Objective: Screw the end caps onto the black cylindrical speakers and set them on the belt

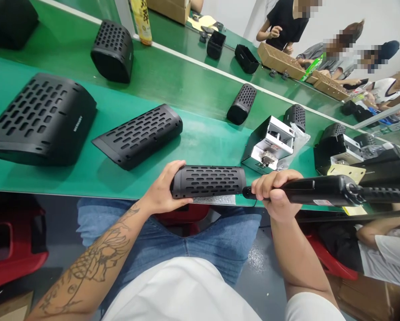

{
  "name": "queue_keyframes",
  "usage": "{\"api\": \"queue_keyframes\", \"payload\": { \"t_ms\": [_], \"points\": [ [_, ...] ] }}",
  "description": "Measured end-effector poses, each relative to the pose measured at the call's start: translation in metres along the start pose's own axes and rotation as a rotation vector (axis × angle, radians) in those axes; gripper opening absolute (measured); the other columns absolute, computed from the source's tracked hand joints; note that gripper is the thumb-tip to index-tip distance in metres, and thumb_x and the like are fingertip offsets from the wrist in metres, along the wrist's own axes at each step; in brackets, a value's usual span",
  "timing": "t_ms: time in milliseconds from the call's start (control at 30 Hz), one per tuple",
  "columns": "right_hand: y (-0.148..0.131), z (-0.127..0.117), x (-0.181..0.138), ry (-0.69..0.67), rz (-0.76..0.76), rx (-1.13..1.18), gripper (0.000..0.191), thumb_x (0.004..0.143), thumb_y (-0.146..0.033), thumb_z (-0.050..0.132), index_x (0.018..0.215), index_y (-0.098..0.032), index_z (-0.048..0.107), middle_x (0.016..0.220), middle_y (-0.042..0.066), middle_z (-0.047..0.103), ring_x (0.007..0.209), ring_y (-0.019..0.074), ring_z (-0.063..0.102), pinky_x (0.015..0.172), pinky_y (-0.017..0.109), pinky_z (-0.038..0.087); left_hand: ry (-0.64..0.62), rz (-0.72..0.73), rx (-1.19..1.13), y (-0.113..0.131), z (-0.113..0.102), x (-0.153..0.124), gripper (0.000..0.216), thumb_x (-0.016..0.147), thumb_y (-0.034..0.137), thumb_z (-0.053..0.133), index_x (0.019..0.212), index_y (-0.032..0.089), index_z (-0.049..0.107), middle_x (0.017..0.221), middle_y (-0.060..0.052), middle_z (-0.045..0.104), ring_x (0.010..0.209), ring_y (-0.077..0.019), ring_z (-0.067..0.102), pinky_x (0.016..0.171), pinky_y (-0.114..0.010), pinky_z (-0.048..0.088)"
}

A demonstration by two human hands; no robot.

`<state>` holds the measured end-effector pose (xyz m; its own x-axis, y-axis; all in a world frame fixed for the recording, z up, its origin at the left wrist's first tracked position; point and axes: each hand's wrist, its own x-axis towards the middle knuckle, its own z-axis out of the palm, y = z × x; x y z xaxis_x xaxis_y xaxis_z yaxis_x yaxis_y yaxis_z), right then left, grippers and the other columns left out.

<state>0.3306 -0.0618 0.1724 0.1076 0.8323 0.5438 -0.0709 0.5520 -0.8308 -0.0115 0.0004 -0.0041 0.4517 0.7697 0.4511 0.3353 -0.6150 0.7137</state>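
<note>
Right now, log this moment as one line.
left hand: gripping black slotted housing | right hand: holding black handheld tool, tip near housing | green bench: more slotted housings, silver-faced device

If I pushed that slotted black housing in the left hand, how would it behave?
The housing looks stiff: no bend shows where the left hand grips it. Being perforated, it may be light. Its straight-edged shape makes sliding seem likelier than rolling.

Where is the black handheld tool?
In the head view, the tool is right of centre, in the right hand, its tip beside the slotted housing in the left hand.
</note>
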Motion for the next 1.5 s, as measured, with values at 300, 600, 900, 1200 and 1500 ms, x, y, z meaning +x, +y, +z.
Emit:
{"api": "queue_keyframes", "payload": {
  "t_ms": [300, 600, 900, 1200, 1500],
  "points": [
    [0.007, 0.002, 0.003, -0.01, 0.028, 0.009, 0.064, 0.091, -0.065, 0.113, 0.082, -0.03, 0.061, 0.052, -0.014, 0.054, 0.035, 0.0099, 0.043, 0.044, 0.026, 0.05, -0.021, -0.025, 0.013, 0.003, -0.004, 0.002, 0.138, 0.085, 0.059, 0.118, 0.197, 0.034, 0.04, 0.184, -0.022, 0.062, 0.173, -0.0538, 0.067, 0.149, -0.076, 0.056],
    [0.01, 0.0, 0.003, -0.112, 0.044, 0.043, 0.064, 0.094, -0.061, 0.112, 0.081, -0.029, 0.058, 0.052, -0.014, 0.056, 0.036, 0.0096, 0.047, 0.045, 0.025, 0.054, -0.017, 0.002, 0.018, 0.004, -0.006, 0.004, 0.133, 0.089, 0.059, 0.115, 0.196, 0.034, 0.04, 0.182, -0.021, 0.063, 0.172, -0.0524, 0.067, 0.148, -0.075, 0.058],
    [0.003, -0.036, 0.037, 0.191, -0.082, -0.063, 0.057, 0.092, -0.077, 0.109, 0.097, -0.031, 0.076, 0.055, -0.014, 0.056, 0.036, 0.012, 0.046, 0.043, 0.03, 0.052, 0.008, 0.084, 0.018, -0.002, 0.0, -0.001, 0.13, 0.091, 0.057, 0.114, 0.196, 0.036, 0.04, 0.182, -0.022, 0.062, 0.171, -0.0528, 0.067, 0.144, -0.076, 0.061],
    [0.063, -0.107, 0.098, 0.349, -0.103, -0.399, 0.06, 0.101, -0.079, 0.1, 0.093, -0.034, 0.061, 0.064, -0.01, 0.062, 0.054, 0.0151, 0.059, 0.06, 0.037, 0.058, -0.017, 0.09, -0.013, 0.002, 0.002, -0.001, 0.126, 0.094, 0.038, 0.104, 0.2, 0.037, 0.036, 0.195, -0.024, 0.051, 0.181, -0.0549, 0.059, 0.143, -0.08, 0.061],
    [0.016, -0.06, 0.06, 0.396, -0.114, -0.193, 0.067, 0.091, -0.09, 0.101, 0.101, -0.032, 0.068, 0.062, -0.013, 0.054, 0.044, 0.0148, 0.054, 0.049, 0.033, 0.057, -0.036, 0.047, -0.038, 0.002, 0.003, 0.005, 0.127, 0.088, 0.039, 0.111, 0.194, 0.035, 0.042, 0.184, -0.021, 0.062, 0.173, -0.0511, 0.067, 0.145, -0.074, 0.061]
  ]
}}
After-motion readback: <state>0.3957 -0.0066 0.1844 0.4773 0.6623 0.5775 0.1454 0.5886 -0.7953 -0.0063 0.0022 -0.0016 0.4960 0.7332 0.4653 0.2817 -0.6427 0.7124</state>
